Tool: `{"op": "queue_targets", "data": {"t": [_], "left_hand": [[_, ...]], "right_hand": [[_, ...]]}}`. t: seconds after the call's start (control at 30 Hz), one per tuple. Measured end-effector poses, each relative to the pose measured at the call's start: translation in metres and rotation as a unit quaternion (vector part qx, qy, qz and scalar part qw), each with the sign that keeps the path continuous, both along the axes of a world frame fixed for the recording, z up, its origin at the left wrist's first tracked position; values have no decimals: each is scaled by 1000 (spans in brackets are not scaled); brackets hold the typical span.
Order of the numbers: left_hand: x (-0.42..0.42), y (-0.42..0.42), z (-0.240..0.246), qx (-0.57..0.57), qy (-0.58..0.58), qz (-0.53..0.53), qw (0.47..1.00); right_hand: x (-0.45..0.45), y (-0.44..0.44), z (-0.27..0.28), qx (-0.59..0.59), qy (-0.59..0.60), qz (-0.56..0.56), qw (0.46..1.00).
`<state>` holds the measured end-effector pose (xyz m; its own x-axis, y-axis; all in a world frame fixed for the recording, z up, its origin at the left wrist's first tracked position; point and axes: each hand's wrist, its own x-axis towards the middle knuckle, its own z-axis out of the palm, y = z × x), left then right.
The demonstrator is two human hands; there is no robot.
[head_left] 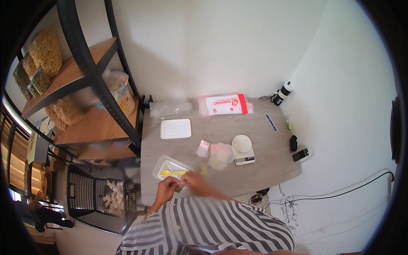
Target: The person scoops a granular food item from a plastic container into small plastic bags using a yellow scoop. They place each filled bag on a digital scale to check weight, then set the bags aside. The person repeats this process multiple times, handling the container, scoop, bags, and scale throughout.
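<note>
My left hand (166, 188) and my right hand (193, 183) meet at the table's near edge, fingertips pinching the top of a small clear plastic bag (179, 187) with brownish contents. Just beyond them a yellow plastic spoon (172, 172) lies in a white ribbed tray (162, 163). To the right are a small filled bag (203, 169), a stack of small clear bags (203, 148), a round translucent lid or dish (225, 153) on plastic bags, and a white kitchen scale (244, 159) with a round platform.
A white rectangular lid (176, 128), clear plastic (170, 109), a red-and-white packet (227, 104) and a ruler (271, 122) lie farther back. At left stand a shelf rack (92, 127) with bagged snacks and a black crate (95, 197) holding small bags. Another person (36, 212) is at far left.
</note>
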<state>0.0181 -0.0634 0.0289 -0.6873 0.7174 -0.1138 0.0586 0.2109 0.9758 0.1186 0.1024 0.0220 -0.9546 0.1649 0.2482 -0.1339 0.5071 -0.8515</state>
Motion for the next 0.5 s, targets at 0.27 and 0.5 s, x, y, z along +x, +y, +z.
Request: {"op": "queue_targets", "data": {"t": [0.27, 0.5], "left_hand": [[9, 3, 6, -68, -32, -33, 997], [17, -3, -2, -47, -20, -39, 998]], "right_hand": [[3, -2, -22, -17, -24, -82, 996], [14, 0, -8, -69, -21, -78, 994]]}}
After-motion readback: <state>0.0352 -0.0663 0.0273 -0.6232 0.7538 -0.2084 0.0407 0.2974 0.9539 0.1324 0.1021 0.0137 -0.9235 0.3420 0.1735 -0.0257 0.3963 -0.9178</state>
